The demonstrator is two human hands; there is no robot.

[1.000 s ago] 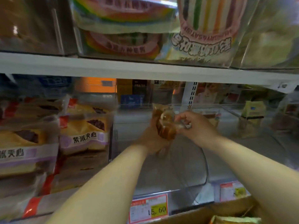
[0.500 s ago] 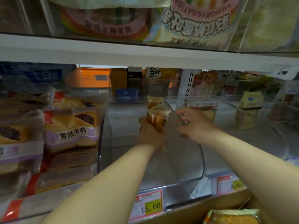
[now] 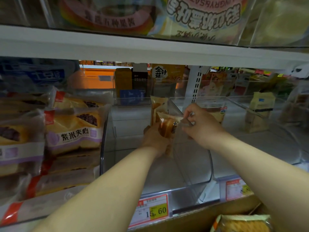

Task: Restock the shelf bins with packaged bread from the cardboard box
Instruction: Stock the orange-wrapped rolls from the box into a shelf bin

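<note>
A clear-wrapped brown bread pack (image 3: 167, 125) stands upright inside the clear middle shelf bin (image 3: 192, 173), against its right wall. My left hand (image 3: 153, 139) grips the pack from below and behind. My right hand (image 3: 203, 126) pinches the pack's top right corner over the bin wall. A second similar pack (image 3: 158, 104) stands just behind it. The cardboard box (image 3: 192, 216) sits below the shelf edge with another bread pack (image 3: 240, 223) in it.
The left bin holds stacked purple-labelled bread packs (image 3: 73, 129). A right bin (image 3: 250, 118) holds a few bags (image 3: 260, 111). A white upper shelf (image 3: 150, 47) with colourful packages hangs overhead. Price tags (image 3: 153, 210) line the shelf front.
The view has tilted up slightly. Both hands have settled the bread pack more upright near the back of the middle bin, the right hand shifting to its top corner.
</note>
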